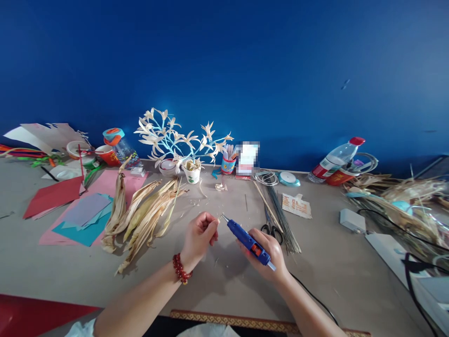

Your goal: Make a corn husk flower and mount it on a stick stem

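In my right hand is a blue hot glue gun, its nozzle pointing up and to the left. My left hand, with a red bead bracelet at the wrist, is closed in a pinch on a small pale piece, too small to name. The nozzle tip is right by that piece; whether they touch I cannot tell. Dried corn husks lie left of my left hand. Beyond my hands, a white cup holds blue-stemmed branches with pale husk flowers.
Black-handled scissors and a bundle of thin wires lie right of the glue gun. Coloured paper covers the left side. A plastic bottle leans at the back right, near a white power strip with black cables.
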`<move>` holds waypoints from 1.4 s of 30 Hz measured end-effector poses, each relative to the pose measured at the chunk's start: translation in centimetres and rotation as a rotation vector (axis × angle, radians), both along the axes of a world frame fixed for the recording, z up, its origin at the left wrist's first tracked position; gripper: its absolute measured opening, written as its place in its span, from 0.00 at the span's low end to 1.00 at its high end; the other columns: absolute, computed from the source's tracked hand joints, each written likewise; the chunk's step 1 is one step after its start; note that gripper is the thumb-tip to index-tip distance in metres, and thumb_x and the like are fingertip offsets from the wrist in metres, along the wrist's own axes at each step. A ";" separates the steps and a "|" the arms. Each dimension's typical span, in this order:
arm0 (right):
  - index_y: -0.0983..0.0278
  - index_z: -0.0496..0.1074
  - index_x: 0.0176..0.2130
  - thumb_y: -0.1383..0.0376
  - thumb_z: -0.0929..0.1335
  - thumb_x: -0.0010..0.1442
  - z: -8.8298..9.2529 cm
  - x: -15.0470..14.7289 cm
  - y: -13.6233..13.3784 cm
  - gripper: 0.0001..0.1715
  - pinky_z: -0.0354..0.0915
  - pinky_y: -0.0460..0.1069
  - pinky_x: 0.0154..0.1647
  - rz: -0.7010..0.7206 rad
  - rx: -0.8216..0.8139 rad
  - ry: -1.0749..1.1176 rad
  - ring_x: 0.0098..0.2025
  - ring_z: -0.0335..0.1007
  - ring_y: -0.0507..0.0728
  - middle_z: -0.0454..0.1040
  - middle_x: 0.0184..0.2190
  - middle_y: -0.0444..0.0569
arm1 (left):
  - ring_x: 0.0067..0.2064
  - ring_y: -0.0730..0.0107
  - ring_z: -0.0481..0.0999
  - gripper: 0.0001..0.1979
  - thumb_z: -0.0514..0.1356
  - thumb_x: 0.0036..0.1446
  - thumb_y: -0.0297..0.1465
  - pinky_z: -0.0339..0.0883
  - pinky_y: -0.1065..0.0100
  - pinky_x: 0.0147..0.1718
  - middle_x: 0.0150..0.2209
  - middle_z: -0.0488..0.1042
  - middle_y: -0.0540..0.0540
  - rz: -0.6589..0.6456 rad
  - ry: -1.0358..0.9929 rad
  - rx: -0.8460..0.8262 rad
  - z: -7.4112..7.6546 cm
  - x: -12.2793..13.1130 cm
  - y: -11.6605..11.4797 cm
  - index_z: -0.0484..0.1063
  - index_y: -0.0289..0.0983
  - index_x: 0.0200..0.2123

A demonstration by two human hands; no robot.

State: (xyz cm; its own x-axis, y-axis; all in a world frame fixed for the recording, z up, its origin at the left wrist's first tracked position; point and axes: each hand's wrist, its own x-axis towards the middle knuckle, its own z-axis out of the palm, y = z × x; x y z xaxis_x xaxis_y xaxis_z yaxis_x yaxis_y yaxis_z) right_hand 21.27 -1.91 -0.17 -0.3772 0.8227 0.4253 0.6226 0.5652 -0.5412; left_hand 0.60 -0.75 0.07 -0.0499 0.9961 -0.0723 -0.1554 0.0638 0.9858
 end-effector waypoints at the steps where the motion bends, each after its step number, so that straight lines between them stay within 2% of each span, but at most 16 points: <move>1: 0.60 0.62 0.29 0.63 0.66 0.59 0.0 0.0 0.0 0.09 0.54 0.46 0.24 0.000 0.001 -0.003 0.21 0.60 0.53 0.66 0.21 0.43 | 0.16 0.80 0.62 0.13 0.62 0.57 0.39 0.54 0.77 0.16 0.16 0.67 0.56 0.000 0.000 0.001 -0.1 0.0 0.0 0.65 0.37 0.26; 15: 0.60 0.62 0.30 0.63 0.65 0.60 -0.2 0.0 -0.1 0.08 0.54 0.45 0.24 0.017 0.016 -0.002 0.21 0.62 0.53 0.66 0.22 0.43 | 0.16 0.80 0.62 0.14 0.63 0.54 0.40 0.54 0.77 0.15 0.15 0.67 0.56 0.006 -0.026 -0.022 0.3 0.0 0.0 0.65 0.37 0.26; 23: 0.60 0.63 0.30 0.63 0.66 0.59 -0.3 -0.1 0.0 0.07 0.54 0.46 0.24 0.014 0.008 -0.033 0.21 0.62 0.53 0.68 0.22 0.43 | 0.16 0.79 0.62 0.12 0.61 0.57 0.38 0.54 0.77 0.15 0.16 0.67 0.56 0.001 -0.009 -0.010 -0.2 0.0 0.0 0.65 0.38 0.28; 29: 0.60 0.62 0.29 0.61 0.66 0.62 -0.3 -0.3 0.1 0.11 0.54 0.45 0.25 -0.089 0.029 0.007 0.22 0.63 0.52 0.67 0.22 0.43 | 0.17 0.80 0.62 0.12 0.61 0.57 0.37 0.53 0.78 0.16 0.16 0.66 0.55 -0.002 -0.054 -0.002 -0.2 -0.3 0.0 0.66 0.37 0.27; 34: 0.61 0.65 0.34 0.58 0.65 0.65 1.0 -0.1 0.1 0.11 0.56 0.46 0.27 -0.142 0.060 -0.086 0.24 0.67 0.53 0.70 0.26 0.45 | 0.18 0.81 0.61 0.12 0.63 0.57 0.38 0.53 0.78 0.18 0.17 0.67 0.55 -0.028 -0.111 -0.013 -0.7 -0.6 0.1 0.67 0.37 0.28; 38: 0.61 0.66 0.39 0.59 0.65 0.63 2.2 2.5 0.1 0.08 0.57 0.47 0.28 -0.254 0.035 -0.228 0.27 0.70 0.54 0.73 0.35 0.48 | 0.19 0.81 0.61 0.12 0.63 0.58 0.38 0.53 0.77 0.19 0.18 0.67 0.55 -0.036 -0.097 -0.014 -0.5 -0.8 -0.2 0.67 0.37 0.29; 42: 0.61 0.67 0.43 0.66 0.67 0.55 2.0 8.4 0.9 0.14 0.57 0.48 0.27 -0.476 -0.058 -0.461 0.30 0.72 0.56 0.74 0.43 0.50 | 0.19 0.81 0.60 0.14 0.62 0.60 0.38 0.56 0.76 0.21 0.19 0.66 0.55 -0.071 -0.094 0.017 0.2 -0.7 -0.6 0.65 0.37 0.26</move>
State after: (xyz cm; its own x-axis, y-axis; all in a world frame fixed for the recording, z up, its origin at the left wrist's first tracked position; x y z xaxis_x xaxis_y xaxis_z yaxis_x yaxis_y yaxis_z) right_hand 29.64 -1.02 1.81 -0.0994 0.9612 0.2573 0.9721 0.1491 -0.1814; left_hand -0.13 -1.38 0.31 0.0270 0.9980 -0.0565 -0.2429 0.0614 0.9681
